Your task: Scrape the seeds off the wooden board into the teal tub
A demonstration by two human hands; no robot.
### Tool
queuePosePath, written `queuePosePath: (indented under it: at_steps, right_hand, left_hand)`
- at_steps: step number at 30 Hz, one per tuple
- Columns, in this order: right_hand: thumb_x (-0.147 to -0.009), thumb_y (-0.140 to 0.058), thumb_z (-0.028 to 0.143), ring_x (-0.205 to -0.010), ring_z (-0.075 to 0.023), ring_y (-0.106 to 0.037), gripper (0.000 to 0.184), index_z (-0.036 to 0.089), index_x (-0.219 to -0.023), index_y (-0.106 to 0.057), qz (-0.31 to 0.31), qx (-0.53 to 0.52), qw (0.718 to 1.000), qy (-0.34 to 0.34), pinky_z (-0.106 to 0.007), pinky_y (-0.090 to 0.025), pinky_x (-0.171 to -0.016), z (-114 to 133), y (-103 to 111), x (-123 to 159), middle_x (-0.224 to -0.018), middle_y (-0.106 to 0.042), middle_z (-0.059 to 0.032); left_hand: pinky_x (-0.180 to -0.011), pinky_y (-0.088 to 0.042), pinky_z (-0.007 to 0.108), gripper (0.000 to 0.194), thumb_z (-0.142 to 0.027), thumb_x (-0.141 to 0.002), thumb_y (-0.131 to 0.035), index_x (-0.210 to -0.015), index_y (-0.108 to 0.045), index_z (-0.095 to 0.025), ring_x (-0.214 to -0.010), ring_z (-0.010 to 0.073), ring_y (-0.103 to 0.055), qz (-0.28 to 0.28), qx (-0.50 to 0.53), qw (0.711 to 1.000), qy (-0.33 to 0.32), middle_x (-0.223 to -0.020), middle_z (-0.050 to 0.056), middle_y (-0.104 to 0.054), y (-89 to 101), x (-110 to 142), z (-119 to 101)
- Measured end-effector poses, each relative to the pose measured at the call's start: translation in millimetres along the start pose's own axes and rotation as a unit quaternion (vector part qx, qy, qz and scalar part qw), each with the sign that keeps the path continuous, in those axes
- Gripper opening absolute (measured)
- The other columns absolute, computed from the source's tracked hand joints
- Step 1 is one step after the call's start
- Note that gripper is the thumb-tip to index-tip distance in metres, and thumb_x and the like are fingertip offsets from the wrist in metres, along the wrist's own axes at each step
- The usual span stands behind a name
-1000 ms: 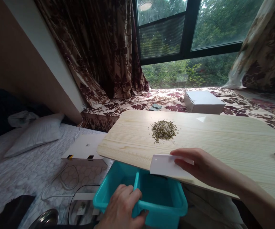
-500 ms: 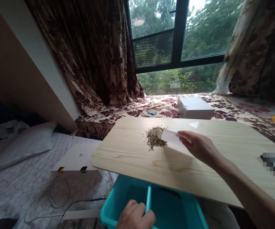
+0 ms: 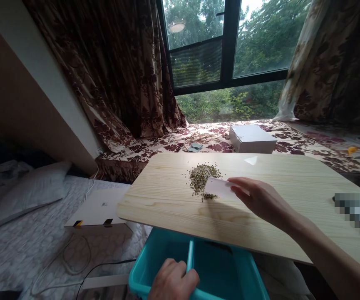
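Observation:
My right hand point(image 3: 257, 198) pinches a pale, thin scraper-like sheet point(image 3: 219, 187) above the wooden tabletop point(image 3: 167, 200). The sheet's far edge meets a spread pile of small greenish-brown grains point(image 3: 199, 177), and a small clump of them lies at its near corner. Below the table's front edge stands a teal bin point(image 3: 142, 260) with a divider across its inside. My left hand point(image 3: 173, 281) is closed around the near part of that divider. Dark material shows inside the right compartment, too shadowed to make out.
A white box point(image 3: 253, 139) rests on the flower-patterned window seat behind the table, near a small folded cloth point(image 3: 195, 147). At the table's right lies a blurred-out device point(image 3: 359, 214). Another flat box point(image 3: 100, 210) and cables lie on the bed at left.
My right hand has drawn the sheet slightly nearer and left through the grains, opening a gap in the pile and separating a small clump. My left hand keeps its hold on the bin.

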State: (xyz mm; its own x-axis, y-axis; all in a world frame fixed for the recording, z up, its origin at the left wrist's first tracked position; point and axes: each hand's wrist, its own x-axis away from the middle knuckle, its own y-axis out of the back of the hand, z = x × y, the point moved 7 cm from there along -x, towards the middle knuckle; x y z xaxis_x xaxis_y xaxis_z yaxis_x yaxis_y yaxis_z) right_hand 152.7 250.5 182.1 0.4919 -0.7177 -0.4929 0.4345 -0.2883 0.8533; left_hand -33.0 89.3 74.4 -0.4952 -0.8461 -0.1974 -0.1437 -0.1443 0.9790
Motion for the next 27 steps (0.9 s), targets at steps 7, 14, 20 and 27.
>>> queuePosePath:
  at_steps: [7, 14, 20, 27]
  right_hand:
    - [-0.091, -0.045, 0.023, -0.072, -0.0225, -0.072, 0.029, 0.018, -0.106, -0.070, -0.002, -0.035, 0.999, 0.011, -0.030, -0.052, -0.059, 6.5, 4.0, 9.5, -0.092, -0.077, -0.0088]
    - [-0.091, -0.044, 0.020, -0.066, -0.0197, -0.069, 0.029, 0.019, -0.106, -0.068, 0.022, -0.039, 0.999, 0.019, -0.029, -0.050, -0.056, 27.9, -8.5, 3.0, -0.092, -0.076, -0.0078]
    - [-0.089, -0.044, 0.018, -0.061, -0.0201, -0.068, 0.028, 0.020, -0.103, -0.069, 0.027, -0.014, 0.999, 0.016, -0.029, -0.048, -0.052, 30.0, -7.1, 3.3, -0.087, -0.076, -0.0071]
    - [-0.090, -0.044, 0.021, -0.060, -0.0202, -0.069, 0.030, 0.021, -0.103, -0.070, 0.019, -0.033, 0.999, 0.019, -0.029, -0.049, -0.052, 28.0, -4.9, 5.0, -0.088, -0.077, -0.0074]
  left_hand:
    - [-0.061, -0.038, 0.029, 0.019, -0.037, -0.076, -0.064, -0.078, -0.051, -0.024, -0.063, 0.0167, -0.052, -0.025, 0.036, 0.999, 0.011, -0.070, -0.001, -0.052, -5.7, 2.8, 5.5]
    - [-0.062, -0.035, 0.029, 0.022, -0.032, -0.072, -0.070, -0.078, -0.050, -0.024, -0.065, 0.0168, -0.051, -0.049, 0.067, 0.996, 0.032, -0.070, -0.003, -0.052, -3.1, 7.8, 11.2]
    - [-0.063, -0.036, 0.029, 0.023, -0.031, -0.069, -0.072, -0.079, -0.052, -0.024, -0.066, 0.0172, -0.051, -0.036, 0.073, 0.996, 0.040, -0.071, -0.003, -0.052, -4.1, 10.1, 14.0]
    - [-0.064, -0.038, 0.028, 0.025, -0.025, -0.069, -0.074, -0.079, -0.052, -0.023, -0.072, 0.0178, -0.054, 0.014, 0.083, 0.995, 0.062, -0.075, -0.003, -0.054, -6.1, 11.5, 16.6]
